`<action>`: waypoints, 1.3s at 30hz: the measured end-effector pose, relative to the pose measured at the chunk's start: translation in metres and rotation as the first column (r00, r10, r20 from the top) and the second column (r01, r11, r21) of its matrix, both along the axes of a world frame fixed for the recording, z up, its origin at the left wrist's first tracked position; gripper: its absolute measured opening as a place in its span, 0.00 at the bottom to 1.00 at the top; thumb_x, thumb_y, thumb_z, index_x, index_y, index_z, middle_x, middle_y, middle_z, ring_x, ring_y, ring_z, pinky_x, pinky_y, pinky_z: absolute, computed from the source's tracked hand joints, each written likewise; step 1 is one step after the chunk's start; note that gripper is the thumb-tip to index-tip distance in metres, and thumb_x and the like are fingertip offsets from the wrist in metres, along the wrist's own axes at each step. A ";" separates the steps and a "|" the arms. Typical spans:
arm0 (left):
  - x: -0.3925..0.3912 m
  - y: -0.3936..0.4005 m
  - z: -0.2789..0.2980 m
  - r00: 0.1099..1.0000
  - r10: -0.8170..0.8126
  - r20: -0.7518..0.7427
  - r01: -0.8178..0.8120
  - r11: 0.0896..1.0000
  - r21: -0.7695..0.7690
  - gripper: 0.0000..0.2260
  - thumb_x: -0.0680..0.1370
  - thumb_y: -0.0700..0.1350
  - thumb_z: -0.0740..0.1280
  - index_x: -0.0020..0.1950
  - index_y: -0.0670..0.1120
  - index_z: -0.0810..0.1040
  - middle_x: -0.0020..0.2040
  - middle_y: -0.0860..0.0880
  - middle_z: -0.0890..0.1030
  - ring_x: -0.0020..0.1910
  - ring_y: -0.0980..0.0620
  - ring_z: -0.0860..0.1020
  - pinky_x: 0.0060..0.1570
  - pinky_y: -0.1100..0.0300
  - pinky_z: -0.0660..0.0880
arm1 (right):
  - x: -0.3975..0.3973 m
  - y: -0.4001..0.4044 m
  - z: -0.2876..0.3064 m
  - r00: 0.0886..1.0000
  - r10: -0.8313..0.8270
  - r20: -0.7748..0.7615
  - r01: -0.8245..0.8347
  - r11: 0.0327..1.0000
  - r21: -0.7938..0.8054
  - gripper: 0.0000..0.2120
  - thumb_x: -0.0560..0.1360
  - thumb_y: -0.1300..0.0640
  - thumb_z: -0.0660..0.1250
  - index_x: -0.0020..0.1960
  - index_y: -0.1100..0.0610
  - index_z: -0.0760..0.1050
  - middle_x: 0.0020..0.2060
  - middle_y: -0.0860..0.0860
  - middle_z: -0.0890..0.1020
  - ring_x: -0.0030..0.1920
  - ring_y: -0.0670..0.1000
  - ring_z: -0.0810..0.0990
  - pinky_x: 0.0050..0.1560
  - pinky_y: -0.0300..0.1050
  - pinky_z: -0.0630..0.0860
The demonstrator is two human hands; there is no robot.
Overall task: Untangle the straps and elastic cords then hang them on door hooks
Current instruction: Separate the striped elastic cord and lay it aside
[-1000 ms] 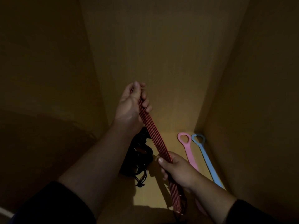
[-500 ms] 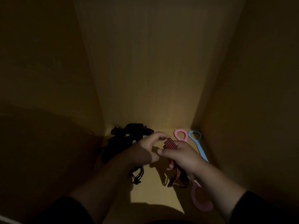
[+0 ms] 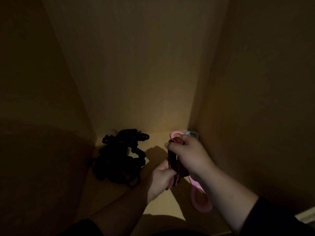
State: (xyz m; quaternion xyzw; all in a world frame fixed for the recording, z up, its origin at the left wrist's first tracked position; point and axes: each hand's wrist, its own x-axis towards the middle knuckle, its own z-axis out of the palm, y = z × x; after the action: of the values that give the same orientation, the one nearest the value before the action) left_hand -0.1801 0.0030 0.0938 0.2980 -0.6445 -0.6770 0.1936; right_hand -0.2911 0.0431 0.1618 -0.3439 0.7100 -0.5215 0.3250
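A red-and-black striped elastic strap (image 3: 173,160) is folded into a bundle between both hands. My right hand (image 3: 189,153) grips its upper fold, and my left hand (image 3: 162,176) grips the lower part. A tangle of black cords (image 3: 119,157) lies on the cabinet floor at the left. A pink band (image 3: 200,198) with loop ends lies under my right wrist, its far loop showing behind the strap. A blue band (image 3: 192,133) peeks out behind my right hand in the corner.
I am looking into a dim wooden cabinet with a back panel (image 3: 136,74), a left wall (image 3: 34,99) and a right wall (image 3: 255,99). The lit floor (image 3: 160,201) shows between the black tangle and the pink band.
The strap was stretched out long between raised left hand and low right hand. Both hands came down together and folded it into a short bundle; my left hand now holds below my right.
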 end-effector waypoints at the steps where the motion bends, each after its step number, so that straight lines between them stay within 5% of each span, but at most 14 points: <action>1: -0.002 0.002 0.000 1.000 -0.018 -0.005 0.018 1.000 0.013 0.14 0.80 0.38 0.61 0.60 0.54 0.76 0.44 0.55 0.85 0.44 0.59 0.82 0.43 0.64 0.77 | -0.001 0.000 -0.001 0.999 -0.032 0.034 0.033 0.999 -0.030 0.27 0.62 0.41 0.73 0.43 0.64 0.74 0.31 0.55 0.76 0.33 0.53 0.77 0.37 0.53 0.74; 5: -0.008 0.008 -0.003 0.993 -0.109 -0.051 0.117 0.976 0.181 0.15 0.81 0.52 0.61 0.68 0.55 0.71 0.55 0.55 0.83 0.55 0.58 0.81 0.55 0.62 0.75 | -0.007 -0.002 -0.004 0.986 -0.097 0.137 0.111 0.990 -0.093 0.20 0.69 0.42 0.74 0.47 0.59 0.79 0.40 0.57 0.85 0.43 0.55 0.86 0.51 0.61 0.81; 7: -0.011 0.014 -0.009 0.979 -0.198 -0.050 0.204 0.956 0.210 0.24 0.75 0.58 0.67 0.69 0.54 0.67 0.56 0.54 0.82 0.53 0.56 0.81 0.56 0.58 0.76 | -0.011 -0.004 -0.002 0.960 -0.143 0.240 0.176 0.977 -0.121 0.16 0.73 0.48 0.74 0.51 0.59 0.78 0.38 0.55 0.85 0.38 0.55 0.85 0.49 0.60 0.82; 9: -0.017 0.021 -0.012 0.965 -0.258 -0.051 0.263 0.947 0.185 0.29 0.73 0.52 0.72 0.71 0.52 0.65 0.57 0.52 0.81 0.51 0.53 0.81 0.58 0.54 0.76 | -0.015 -0.008 -0.002 0.945 -0.189 0.266 0.225 0.968 -0.112 0.17 0.74 0.50 0.73 0.54 0.61 0.76 0.35 0.56 0.81 0.33 0.53 0.79 0.42 0.54 0.80; 13: -0.029 0.015 -0.014 0.975 -0.219 0.029 0.214 0.968 0.131 0.22 0.74 0.43 0.71 0.65 0.58 0.70 0.58 0.51 0.81 0.56 0.53 0.80 0.60 0.54 0.76 | -0.023 -0.023 -0.014 0.968 -0.216 0.125 0.224 0.973 -0.054 0.15 0.73 0.52 0.74 0.53 0.58 0.74 0.45 0.59 0.82 0.37 0.51 0.79 0.39 0.50 0.78; 16: -0.028 0.013 -0.020 0.979 -0.148 0.143 0.135 0.986 0.094 0.15 0.73 0.45 0.68 0.59 0.54 0.75 0.52 0.43 0.81 0.47 0.49 0.78 0.48 0.55 0.74 | -0.033 -0.035 -0.025 0.973 -0.212 0.092 0.217 0.975 -0.043 0.17 0.72 0.55 0.74 0.56 0.52 0.70 0.49 0.55 0.80 0.41 0.53 0.80 0.43 0.53 0.80; 19: -0.028 0.011 -0.031 0.976 -0.081 0.201 0.053 0.988 0.144 0.10 0.75 0.43 0.63 0.54 0.56 0.73 0.42 0.46 0.79 0.40 0.51 0.77 0.41 0.56 0.73 | -0.041 -0.045 -0.035 0.975 -0.219 0.037 0.220 0.975 -0.027 0.18 0.74 0.54 0.73 0.57 0.48 0.67 0.52 0.54 0.79 0.39 0.51 0.77 0.41 0.49 0.75; 23: -0.033 0.000 -0.034 0.989 0.024 0.146 -0.067 0.952 0.300 0.07 0.80 0.44 0.58 0.57 0.51 0.70 0.38 0.43 0.79 0.31 0.48 0.77 0.31 0.55 0.74 | -0.046 -0.056 -0.038 0.979 -0.195 0.050 0.194 0.980 0.035 0.25 0.73 0.50 0.73 0.65 0.52 0.66 0.54 0.50 0.78 0.51 0.53 0.80 0.50 0.49 0.76; 27: -0.040 -0.017 -0.036 0.974 0.183 0.132 -0.218 0.915 0.340 0.07 0.81 0.45 0.61 0.54 0.43 0.75 0.30 0.47 0.77 0.26 0.50 0.73 0.25 0.59 0.70 | -0.034 -0.051 -0.054 0.996 0.048 0.071 -0.065 0.963 0.261 0.21 0.73 0.51 0.73 0.61 0.55 0.70 0.46 0.50 0.82 0.45 0.49 0.82 0.37 0.40 0.75; 31: -0.043 -0.032 -0.046 0.961 0.028 0.274 -0.096 0.966 0.240 0.04 0.78 0.36 0.65 0.47 0.39 0.79 0.29 0.48 0.79 0.25 0.54 0.75 0.24 0.62 0.72 | -0.026 -0.051 -0.086 0.976 0.219 0.004 -0.191 0.844 0.501 0.15 0.74 0.50 0.70 0.56 0.58 0.79 0.40 0.54 0.84 0.38 0.51 0.82 0.33 0.40 0.76; 33: -0.040 -0.033 -0.054 0.961 -0.045 0.272 -0.035 0.959 0.283 0.06 0.75 0.33 0.67 0.47 0.43 0.79 0.34 0.47 0.80 0.30 0.54 0.78 0.27 0.64 0.74 | -0.032 -0.055 -0.096 0.972 0.227 -0.054 -0.161 0.820 0.549 0.13 0.76 0.54 0.66 0.56 0.61 0.79 0.39 0.53 0.82 0.39 0.50 0.80 0.34 0.41 0.74; 36: -0.038 -0.036 -0.064 0.964 -0.057 0.260 -0.039 0.936 0.349 0.13 0.74 0.37 0.70 0.56 0.48 0.77 0.47 0.49 0.84 0.46 0.53 0.83 0.45 0.61 0.80 | -0.037 -0.060 -0.102 0.978 0.200 -0.060 -0.136 0.828 0.543 0.13 0.79 0.53 0.63 0.56 0.62 0.78 0.40 0.54 0.81 0.40 0.51 0.79 0.34 0.40 0.71; 39: -0.039 -0.042 -0.069 0.939 -0.045 0.342 -0.063 0.952 0.299 0.11 0.76 0.42 0.70 0.57 0.48 0.76 0.46 0.49 0.82 0.44 0.54 0.81 0.48 0.61 0.79 | -0.039 -0.066 -0.111 0.980 0.192 -0.050 -0.139 0.844 0.519 0.12 0.77 0.51 0.66 0.52 0.59 0.77 0.39 0.52 0.81 0.40 0.50 0.80 0.35 0.41 0.73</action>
State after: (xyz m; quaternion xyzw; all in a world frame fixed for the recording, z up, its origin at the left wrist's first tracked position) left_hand -0.2189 -0.0391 0.0248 0.4410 -0.5545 -0.7049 0.0324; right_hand -0.3299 -0.0225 0.0507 -0.3303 0.8061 -0.2660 0.4127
